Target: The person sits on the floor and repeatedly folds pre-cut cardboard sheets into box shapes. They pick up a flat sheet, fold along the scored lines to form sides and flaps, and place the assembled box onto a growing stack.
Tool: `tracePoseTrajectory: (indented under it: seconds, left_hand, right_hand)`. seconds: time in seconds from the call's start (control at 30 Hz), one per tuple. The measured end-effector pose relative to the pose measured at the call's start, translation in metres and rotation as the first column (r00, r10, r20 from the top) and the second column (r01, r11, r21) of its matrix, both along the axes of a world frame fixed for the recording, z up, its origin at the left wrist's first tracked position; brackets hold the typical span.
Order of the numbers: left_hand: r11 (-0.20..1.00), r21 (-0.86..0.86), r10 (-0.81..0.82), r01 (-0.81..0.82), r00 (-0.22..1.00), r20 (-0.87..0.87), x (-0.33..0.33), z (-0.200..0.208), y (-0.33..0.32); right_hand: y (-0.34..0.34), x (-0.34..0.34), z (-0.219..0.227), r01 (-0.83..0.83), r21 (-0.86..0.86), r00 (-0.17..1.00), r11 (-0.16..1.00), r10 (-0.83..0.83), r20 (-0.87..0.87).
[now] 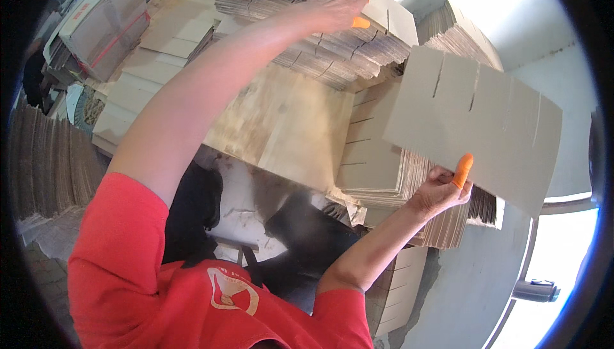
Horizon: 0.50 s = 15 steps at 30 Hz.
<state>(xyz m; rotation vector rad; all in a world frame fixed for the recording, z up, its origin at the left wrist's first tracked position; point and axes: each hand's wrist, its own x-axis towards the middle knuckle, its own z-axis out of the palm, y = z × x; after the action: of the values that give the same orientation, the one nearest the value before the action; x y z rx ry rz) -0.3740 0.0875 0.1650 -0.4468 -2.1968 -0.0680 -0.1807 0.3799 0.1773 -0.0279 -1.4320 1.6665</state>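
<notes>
My right hand point(442, 192) pinches the near edge of a slotted cardboard sheet point(492, 119), its orange-capped thumb on top and the other fingers underneath. The sheet is tilted above a stack of slotted cardboard point(374, 135) at the right end of the table. At the far side, my left hand point(336, 5) reaches over a tall pile of slotted cardboard pieces point(320, 55), fingers spread. Orange finger covers sit on two of its digits. Whether its fingertips press on the pile's top I cannot tell.
A wooden tabletop point(288, 119) lies between the piles. Flat cardboard pieces point(137, 93) and a boxed bundle point(105, 20) are at the left. More cardboard stands on edge point(54, 157) at the far left, and another stack point(457, 26) at the back right, near the wall point(467, 272).
</notes>
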Motion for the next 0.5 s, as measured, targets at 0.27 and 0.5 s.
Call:
tracePoseTrajectory:
  seconds: [0.27,0.5]
  left_hand:
    - [0.991,-0.101,-0.057,0.086,0.963,0.265,-0.014,0.019,0.019]
    - [0.946,-0.006,-0.323,0.324,0.938,-0.123,-0.039,0.018,-0.015]
  right_hand:
    - [0.004,0.014,-0.004,-0.237,0.016,0.96,0.971,0.232,0.159]
    - [-0.019,0.017,0.003,-0.22,-0.019,0.959,0.975,0.22,0.179]
